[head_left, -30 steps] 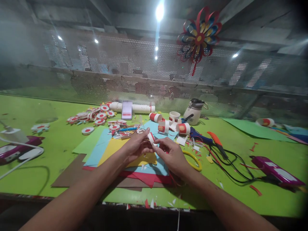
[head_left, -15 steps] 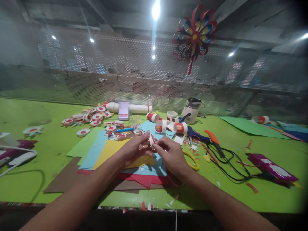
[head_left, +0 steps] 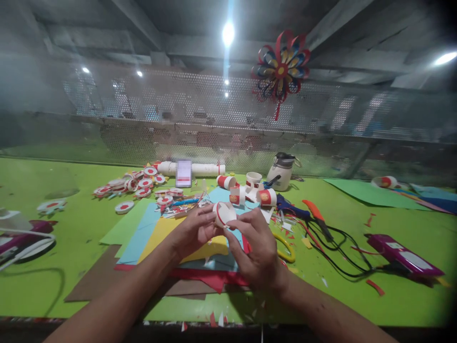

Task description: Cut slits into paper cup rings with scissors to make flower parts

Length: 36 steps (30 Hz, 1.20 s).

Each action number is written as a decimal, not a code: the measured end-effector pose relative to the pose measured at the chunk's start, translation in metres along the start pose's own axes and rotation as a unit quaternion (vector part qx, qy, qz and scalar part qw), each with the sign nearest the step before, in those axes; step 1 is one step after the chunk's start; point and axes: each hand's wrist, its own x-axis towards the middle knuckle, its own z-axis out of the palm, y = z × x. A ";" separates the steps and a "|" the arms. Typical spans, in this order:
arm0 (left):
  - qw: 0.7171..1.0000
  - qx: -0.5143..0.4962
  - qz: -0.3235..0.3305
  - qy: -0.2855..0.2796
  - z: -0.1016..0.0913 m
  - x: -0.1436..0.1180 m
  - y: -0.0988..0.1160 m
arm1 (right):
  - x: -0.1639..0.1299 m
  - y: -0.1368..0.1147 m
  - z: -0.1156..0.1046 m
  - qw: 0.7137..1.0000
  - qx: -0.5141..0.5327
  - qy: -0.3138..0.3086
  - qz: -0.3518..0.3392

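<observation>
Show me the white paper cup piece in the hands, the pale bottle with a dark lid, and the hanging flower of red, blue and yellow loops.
White paper cup piece (head_left: 226, 214), head view: white surface.
Pale bottle (head_left: 283, 176), head view: body.
Hanging flower (head_left: 281, 71), head view: centre.

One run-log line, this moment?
left hand: holding round white red-edged paper cup piece | right hand: holding same | beneath: flat yellow paper sheet

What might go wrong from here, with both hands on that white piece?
The white piece with a red edge looks thin, so pressure from the left hand and right hand could crease it. The yellow loop lies close beside the right hand; a sideways move might knock it.
</observation>
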 end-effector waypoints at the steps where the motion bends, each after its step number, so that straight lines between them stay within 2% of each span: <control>1: 1.000 -0.008 0.000 0.003 -0.001 0.000 0.000 | 0.000 -0.002 -0.001 1.000 0.001 0.010 -0.002; 5: 1.000 -0.022 -0.002 -0.001 -0.002 0.000 0.001 | 0.006 -0.002 -0.003 0.998 0.015 0.051 0.022; 10: 1.000 -0.020 -0.011 -0.006 0.000 0.001 0.004 | 0.012 0.012 -0.003 0.992 0.024 0.067 0.101; 15: 1.000 -0.025 -0.002 0.003 -0.004 0.002 0.004 | 0.010 0.032 0.004 0.987 0.027 0.031 0.154; 21: 0.999 -0.039 0.014 0.031 -0.007 0.004 0.004 | 0.007 0.051 0.013 0.985 -0.009 -0.015 0.174; 30: 0.998 -0.052 0.021 0.029 -0.008 0.004 0.004 | 0.000 0.054 0.021 0.979 -0.062 -0.088 0.175; 33: 0.999 -0.020 0.037 0.031 -0.009 0.006 0.004 | -0.002 0.054 0.024 0.975 -0.077 -0.110 0.175; 36: 0.992 0.099 0.073 0.038 -0.009 0.008 0.002 | -0.003 0.057 0.025 0.972 -0.093 -0.124 0.177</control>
